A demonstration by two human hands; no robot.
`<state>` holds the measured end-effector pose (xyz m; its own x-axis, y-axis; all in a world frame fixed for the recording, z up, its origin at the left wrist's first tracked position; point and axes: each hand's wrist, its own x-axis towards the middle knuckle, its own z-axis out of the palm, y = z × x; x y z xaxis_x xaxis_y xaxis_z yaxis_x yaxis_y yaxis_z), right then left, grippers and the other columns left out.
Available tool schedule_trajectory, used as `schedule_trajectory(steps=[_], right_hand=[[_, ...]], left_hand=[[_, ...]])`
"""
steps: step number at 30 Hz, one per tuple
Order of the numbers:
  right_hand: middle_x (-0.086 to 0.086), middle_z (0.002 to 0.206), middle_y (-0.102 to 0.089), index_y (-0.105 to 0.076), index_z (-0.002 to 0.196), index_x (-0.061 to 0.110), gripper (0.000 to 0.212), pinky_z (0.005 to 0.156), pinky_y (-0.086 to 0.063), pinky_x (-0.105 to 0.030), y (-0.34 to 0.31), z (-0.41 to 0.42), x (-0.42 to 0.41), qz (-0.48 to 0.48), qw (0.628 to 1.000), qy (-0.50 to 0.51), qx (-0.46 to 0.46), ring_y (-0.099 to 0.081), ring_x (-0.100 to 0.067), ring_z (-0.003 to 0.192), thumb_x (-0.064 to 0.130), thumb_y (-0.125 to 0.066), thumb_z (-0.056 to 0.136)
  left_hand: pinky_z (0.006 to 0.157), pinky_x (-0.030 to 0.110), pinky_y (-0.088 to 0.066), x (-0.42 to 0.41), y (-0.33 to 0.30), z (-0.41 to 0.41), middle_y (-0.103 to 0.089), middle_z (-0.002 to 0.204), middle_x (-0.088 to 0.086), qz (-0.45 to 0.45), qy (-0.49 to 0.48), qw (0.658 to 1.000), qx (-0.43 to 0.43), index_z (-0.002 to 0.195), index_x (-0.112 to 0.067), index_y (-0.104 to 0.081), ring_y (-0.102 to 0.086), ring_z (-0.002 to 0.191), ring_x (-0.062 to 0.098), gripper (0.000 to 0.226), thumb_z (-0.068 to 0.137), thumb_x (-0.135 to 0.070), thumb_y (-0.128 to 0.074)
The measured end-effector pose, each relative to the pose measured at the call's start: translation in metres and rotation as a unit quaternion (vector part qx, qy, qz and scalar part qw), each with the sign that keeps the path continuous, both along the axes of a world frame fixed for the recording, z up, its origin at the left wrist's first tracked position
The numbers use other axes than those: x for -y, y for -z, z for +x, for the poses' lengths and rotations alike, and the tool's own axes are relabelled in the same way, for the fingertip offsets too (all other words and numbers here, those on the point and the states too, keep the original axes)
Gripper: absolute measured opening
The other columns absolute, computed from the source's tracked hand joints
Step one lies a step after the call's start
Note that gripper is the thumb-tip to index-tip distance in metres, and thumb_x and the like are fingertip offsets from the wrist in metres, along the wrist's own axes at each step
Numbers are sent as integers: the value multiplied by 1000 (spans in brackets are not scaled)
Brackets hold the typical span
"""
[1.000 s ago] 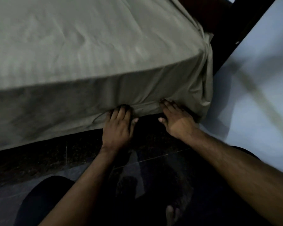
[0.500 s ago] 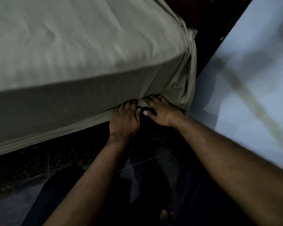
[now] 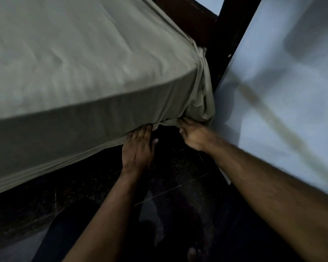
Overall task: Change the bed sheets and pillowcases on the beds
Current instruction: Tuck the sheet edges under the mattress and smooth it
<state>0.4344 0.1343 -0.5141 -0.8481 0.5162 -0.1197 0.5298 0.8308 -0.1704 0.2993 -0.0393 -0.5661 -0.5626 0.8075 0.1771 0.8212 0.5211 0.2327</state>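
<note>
Touching fingers [image 3: 147, 129]: bed sheet [image 3: 83, 76] hem.

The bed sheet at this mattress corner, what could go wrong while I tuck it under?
The bed sheet hangs bunched at the corner beside the right hand, so it may tuck in lumpy or slip out. Left of the left hand, the hem looks untucked. The dark bed frame and wall leave little room, risking scraped knuckles.

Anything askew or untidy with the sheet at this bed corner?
Yes. The sheet lies smooth on top, but at the corner it bunches in loose folds above the right hand; left of the left hand its hem hangs untucked.
</note>
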Motion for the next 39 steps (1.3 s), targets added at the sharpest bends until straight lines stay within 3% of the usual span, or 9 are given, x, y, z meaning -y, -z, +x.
schedule_trajectory(steps=[7,12,15,19,21,25,29,35,39], right_hand=[[-12,147,-48,-51,141,12,45,110,-38,-38,11,-38,-3,-26,997,63,-24,-44,-29,135,33,-29,107],[-16,136,-59,-66,122,8,35,101,-44,-37,23,-71,4,16,994,111,12,-52,-33,126,22,-44,100],[-13,143,-54,-64,130,17,38,102,-45,-41,22,-81,6,19,988,150,30,-50,-35,130,25,-46,98],[-12,146,-52,-58,136,13,40,105,-40,-37,11,-74,3,6,995,98,30,-51,-33,130,25,-37,105],[-12,143,-55,-58,135,10,38,105,-40,-37,6,-63,0,-12,993,106,57,-53,-33,127,24,-38,105],[-23,91,-70,-73,87,-4,26,67,-56,-35,6,-41,16,-2,995,88,45,-68,-38,80,5,-48,87],[-20,139,-55,-62,126,-2,47,104,-39,-32,8,-40,13,29,996,69,40,-52,-34,125,14,-25,102],[-14,150,-48,-58,136,8,41,109,-35,-31,9,-59,-2,21,998,36,48,-48,-30,134,25,-39,104],[-11,146,-54,-62,133,14,59,107,-41,-33,-9,-66,-2,-4,998,40,57,-51,-29,132,45,-25,100]], left_hand=[[107,39,-40,5,6,-3,-56,145,7,25,16,998,-47,147,-12,-48,-54,130,24,59,101,-47,-37],[95,39,-45,-8,-14,3,-64,131,7,11,-2,1000,-7,134,-18,-58,-60,118,29,55,101,-51,-30],[90,38,-48,-8,-15,1,-68,122,10,0,-15,1000,-5,129,-16,-63,-64,107,32,53,102,-47,-29],[50,33,-47,-20,-12,-16,-68,66,15,-15,-47,999,-17,78,-9,-73,-64,54,34,45,102,-30,-40],[43,29,-43,-26,-13,-23,-61,52,15,4,-47,999,-16,59,-7,-65,-59,42,34,48,97,-27,-45],[51,38,-52,-9,-35,-23,-70,70,20,-103,12,993,54,83,-6,-73,-68,58,38,40,100,-30,-46],[49,35,-51,10,-75,-2,-68,69,16,-129,-29,991,1,76,-8,-72,-68,59,36,21,86,-26,-72],[90,35,-51,3,-81,21,-66,129,10,-39,78,996,-17,128,-16,-62,-64,116,29,39,96,-38,-58],[113,40,-40,-6,-83,12,-58,143,11,28,137,988,-61,132,-11,-64,-56,131,28,50,84,-21,-58]])
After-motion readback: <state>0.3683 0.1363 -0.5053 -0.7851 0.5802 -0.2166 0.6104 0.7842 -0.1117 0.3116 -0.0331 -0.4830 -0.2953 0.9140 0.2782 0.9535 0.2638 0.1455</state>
